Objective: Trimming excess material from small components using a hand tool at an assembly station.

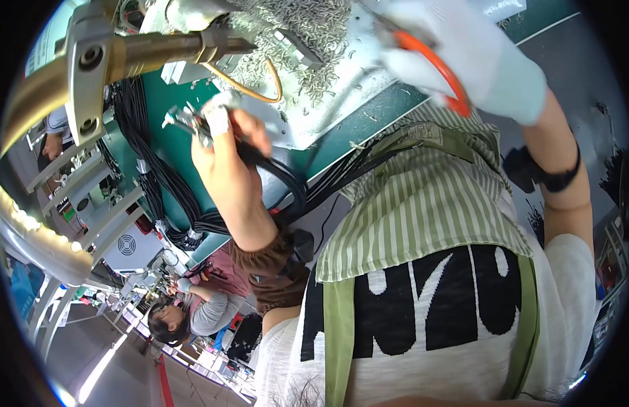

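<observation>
We note: pale shirt (409,380), bold black print (451,312); green-and-white striped apron (423,224), plain green straps (339,339). Right hand (474,51) in white glove (501,78), black band (564,178) on forearm (569,210). Left hand (226,166): white finger covering (219,117), gathered brown oversleeve (263,261).

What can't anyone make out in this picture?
In the head view:
Right hand: blurred, cut by the top edge.
Orange tool: partly hidden by that hand, tip blurred.
Cables: partly covered by the left hand.
Wire ends: too small to count.
Brass tube: cut off by the left rim.
</observation>
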A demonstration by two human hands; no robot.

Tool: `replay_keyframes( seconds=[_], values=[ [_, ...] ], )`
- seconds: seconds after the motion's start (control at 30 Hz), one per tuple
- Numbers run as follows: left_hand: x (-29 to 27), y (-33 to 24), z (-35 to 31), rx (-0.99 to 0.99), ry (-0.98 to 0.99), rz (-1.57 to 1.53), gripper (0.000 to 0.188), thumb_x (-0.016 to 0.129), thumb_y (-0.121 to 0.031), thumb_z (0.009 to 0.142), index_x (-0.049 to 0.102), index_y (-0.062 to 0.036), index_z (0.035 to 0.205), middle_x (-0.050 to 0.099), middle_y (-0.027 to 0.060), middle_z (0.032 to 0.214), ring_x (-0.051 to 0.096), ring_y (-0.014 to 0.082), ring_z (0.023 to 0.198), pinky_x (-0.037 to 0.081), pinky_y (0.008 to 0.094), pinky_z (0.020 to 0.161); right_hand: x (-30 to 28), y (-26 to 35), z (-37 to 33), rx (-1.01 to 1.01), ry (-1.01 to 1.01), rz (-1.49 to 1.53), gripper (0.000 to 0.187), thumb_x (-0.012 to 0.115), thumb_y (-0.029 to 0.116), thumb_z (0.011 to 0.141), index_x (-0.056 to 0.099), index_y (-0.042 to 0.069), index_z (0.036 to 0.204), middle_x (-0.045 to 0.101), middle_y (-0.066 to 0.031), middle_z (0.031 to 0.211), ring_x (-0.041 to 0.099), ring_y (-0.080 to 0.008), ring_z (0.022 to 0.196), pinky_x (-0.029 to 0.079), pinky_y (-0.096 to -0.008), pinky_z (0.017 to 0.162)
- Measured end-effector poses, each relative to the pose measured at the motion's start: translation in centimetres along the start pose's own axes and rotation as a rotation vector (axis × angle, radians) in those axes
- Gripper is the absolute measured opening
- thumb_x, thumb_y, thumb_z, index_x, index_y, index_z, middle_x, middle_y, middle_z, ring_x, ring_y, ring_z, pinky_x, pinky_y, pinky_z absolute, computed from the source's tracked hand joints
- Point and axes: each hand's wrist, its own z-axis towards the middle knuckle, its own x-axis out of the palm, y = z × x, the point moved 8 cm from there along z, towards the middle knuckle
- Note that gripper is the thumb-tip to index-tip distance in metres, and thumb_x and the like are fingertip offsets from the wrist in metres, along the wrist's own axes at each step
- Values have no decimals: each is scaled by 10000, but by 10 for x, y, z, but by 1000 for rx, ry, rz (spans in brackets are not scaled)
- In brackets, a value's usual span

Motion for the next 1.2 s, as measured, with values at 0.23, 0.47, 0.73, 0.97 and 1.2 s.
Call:
replay_keyframes(
  seconds=[0.23, 0.47, 0.73, 0.97, 1.2],
  values=[
    [61, -11, -59, -157, 477, -26, 247, 510, -190, 926, 552, 34, 1021, 568, 49, 728, 409, 67, 527, 312, 192, 496, 11, 25, -33, 238, 233, -232, 206, 660, 201, 817, 574, 24, 878, 550, -44, 623, 530, -126, 539, 397, -252, 494],
    [53, -12, -59, -270, 384, 27, 217, 494, -137, 904, 537, 32, 1032, 564, 38, 750, 450, 57, 611, 330, 186, 540, 33, 44, -29, 144, 70, 127, 220, 671, 168, 814, 600, 13, 954, 534, 12, 609, 484, -31, 522, 363, -198, 472],
    [55, -16, -49, -97, 281, 136, 167, 539, -31, 853, 534, 28, 1009, 588, 54, 791, 517, 83, 687, 411, 208, 613, 33, 35, -30, 224, 138, -17, 163, 613, 158, 844, 590, 2, 887, 551, -9, 601, 520, -54, 512, 396, -210, 460],
    [47, -45, -54, 470, 146, 363, 245, 607, 74, 789, 512, 16, 1007, 616, 82, 837, 591, 136, 715, 477, 248, 655, 51, 21, -54, 599, 380, 763, 201, 582, 221, 877, 584, 22, 852, 567, -36, 614, 545, -74, 507, 436, -219, 441],
    [50, -34, -56, 235, 223, 4, 189, 583, 47, 817, 522, -10, 986, 611, 69, 835, 558, 116, 600, 454, 238, 524, 42, 49, -43, 172, 206, -11, 141, 643, 160, 789, 601, 69, 888, 564, -46, 631, 553, -162, 499, 436, -262, 448]
  ],
)
